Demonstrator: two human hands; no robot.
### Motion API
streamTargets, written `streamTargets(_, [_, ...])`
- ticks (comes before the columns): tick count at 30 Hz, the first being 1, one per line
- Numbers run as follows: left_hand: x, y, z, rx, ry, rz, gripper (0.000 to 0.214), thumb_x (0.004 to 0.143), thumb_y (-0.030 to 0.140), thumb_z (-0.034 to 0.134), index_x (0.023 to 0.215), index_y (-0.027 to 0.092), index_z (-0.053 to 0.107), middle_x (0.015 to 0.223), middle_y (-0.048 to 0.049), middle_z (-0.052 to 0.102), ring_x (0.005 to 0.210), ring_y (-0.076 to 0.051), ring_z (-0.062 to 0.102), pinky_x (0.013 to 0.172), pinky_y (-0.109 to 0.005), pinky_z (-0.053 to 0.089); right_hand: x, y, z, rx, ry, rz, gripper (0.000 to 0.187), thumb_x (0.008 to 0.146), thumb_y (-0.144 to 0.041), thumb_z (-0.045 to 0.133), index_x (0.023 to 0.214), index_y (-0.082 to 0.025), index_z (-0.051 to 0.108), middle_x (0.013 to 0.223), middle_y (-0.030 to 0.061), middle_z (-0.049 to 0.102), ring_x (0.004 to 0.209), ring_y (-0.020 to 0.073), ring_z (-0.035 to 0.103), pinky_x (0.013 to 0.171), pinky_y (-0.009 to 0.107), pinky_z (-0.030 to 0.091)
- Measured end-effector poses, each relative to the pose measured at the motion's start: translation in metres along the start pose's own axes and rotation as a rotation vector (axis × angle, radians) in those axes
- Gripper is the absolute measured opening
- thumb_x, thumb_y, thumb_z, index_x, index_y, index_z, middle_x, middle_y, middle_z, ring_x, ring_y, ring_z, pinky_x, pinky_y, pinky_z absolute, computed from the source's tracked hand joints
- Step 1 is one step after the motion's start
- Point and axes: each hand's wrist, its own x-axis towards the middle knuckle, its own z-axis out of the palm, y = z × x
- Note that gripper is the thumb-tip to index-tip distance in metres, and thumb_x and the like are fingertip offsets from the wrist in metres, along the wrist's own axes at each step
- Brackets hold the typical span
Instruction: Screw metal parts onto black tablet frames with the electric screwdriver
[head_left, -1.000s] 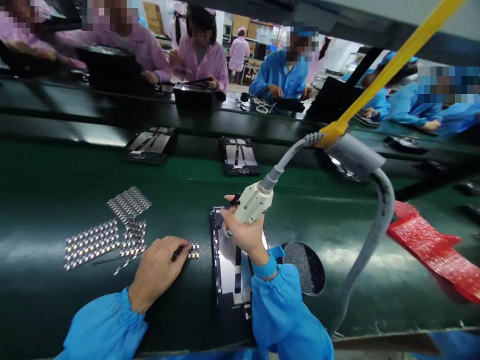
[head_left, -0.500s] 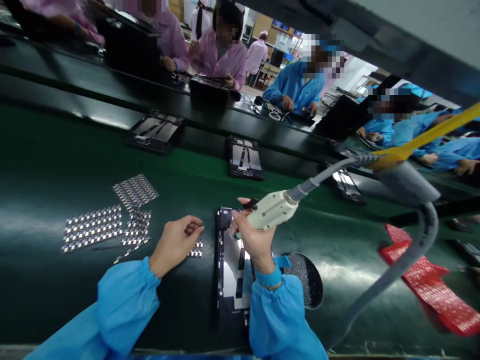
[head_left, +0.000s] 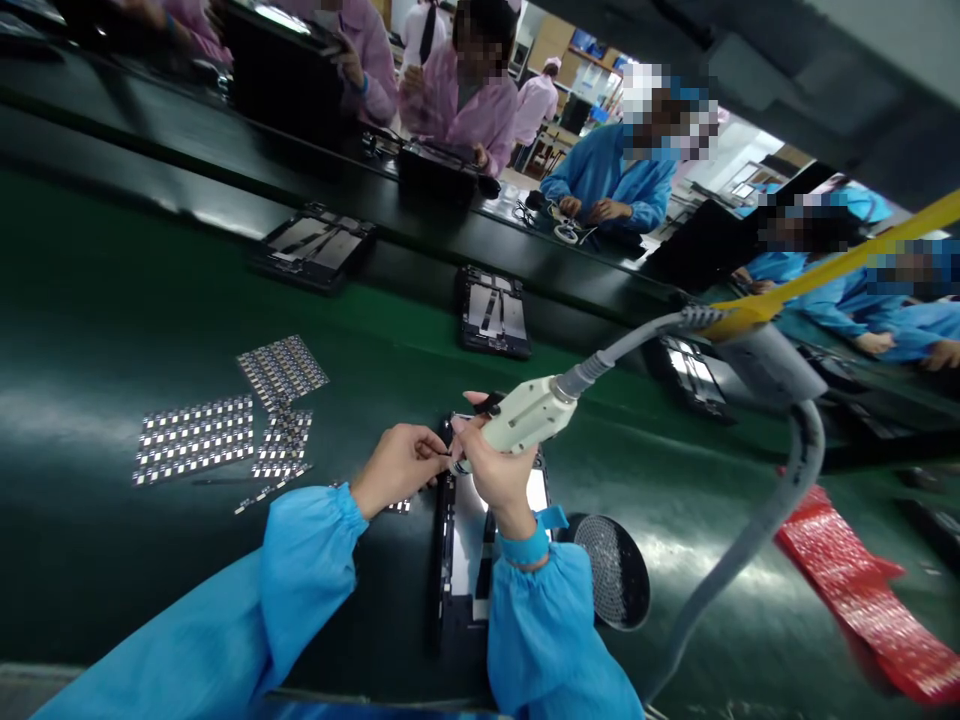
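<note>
Screwdriver [head_left: 525,418], one, sits gripped in my right hand [head_left: 495,478]. My left hand [head_left: 396,466] pinches something tiny at its tip. I count three open devices [head_left: 480,300] beyond.

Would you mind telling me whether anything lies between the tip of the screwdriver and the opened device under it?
Nothing visible does. The right hand holds the screwdriver over the top edge of the device, and the left hand pinches something small beside the tip, not under it. The contact point itself is too small to see.
</note>
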Motion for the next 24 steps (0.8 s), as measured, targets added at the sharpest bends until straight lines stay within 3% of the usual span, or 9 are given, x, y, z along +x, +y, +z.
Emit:
streamTargets(10, [0.002, -0.003, -0.003, -0.032, 0.012, 0.047, 0.015, 0.069, 0.024, 0.066, 0.080, 0.014, 0.065, 0.061, -0.0004, 0.063, 0.054, -0.015, 0.062, 0.049, -0.023, 0.048, -0.002, 0.003, 0.001, -0.051, -0.033, -0.001, 0.030, 0.074, -0.018, 0.069, 0.104, -0.016, 0.063, 0.052, -0.0059, 0.056, 0.040, 0.0118, 0.053, 0.044, 0.026, 0.048])
streamTargets(15, [-0.002, 0.001, -0.014, -0.042, 0.051, 0.132, 0.022, 0.078, 0.032, 0.062, 0.085, 0.012, 0.070, 0.075, -0.0059, 0.070, 0.066, -0.016, 0.065, 0.061, -0.025, 0.051, -0.005, 0.008, 0.001, -0.079, -0.083, 0.005, 0.028, 0.075, -0.020, 0.069, 0.102, -0.016, 0.063, 0.054, -0.0058, 0.055, 0.042, 0.0108, 0.052, 0.045, 0.025, 0.046])
streamTargets(18, [-0.007, 0.003, -0.019, -0.046, 0.085, 0.106, 0.028, 0.079, 0.038, 0.064, 0.091, 0.012, 0.069, 0.082, -0.0075, 0.071, 0.070, -0.017, 0.066, 0.062, -0.027, 0.053, -0.005, 0.011, 0.000, -0.077, -0.093, 0.009, 0.027, 0.076, -0.021, 0.069, 0.101, -0.017, 0.062, 0.055, -0.0060, 0.054, 0.043, 0.0105, 0.052, 0.044, 0.024, 0.045])
streamTargets(24, [-0.017, 0.006, -0.022, -0.120, 0.165, 0.111, 0.030, 0.082, 0.042, 0.063, 0.090, 0.013, 0.062, 0.077, -0.0051, 0.068, 0.071, -0.017, 0.068, 0.064, -0.027, 0.055, -0.005, 0.010, -0.001, -0.079, -0.102, 0.006, 0.028, 0.077, -0.023, 0.070, 0.103, -0.017, 0.060, 0.055, -0.0066, 0.056, 0.043, 0.0103, 0.053, 0.046, 0.024, 0.047])
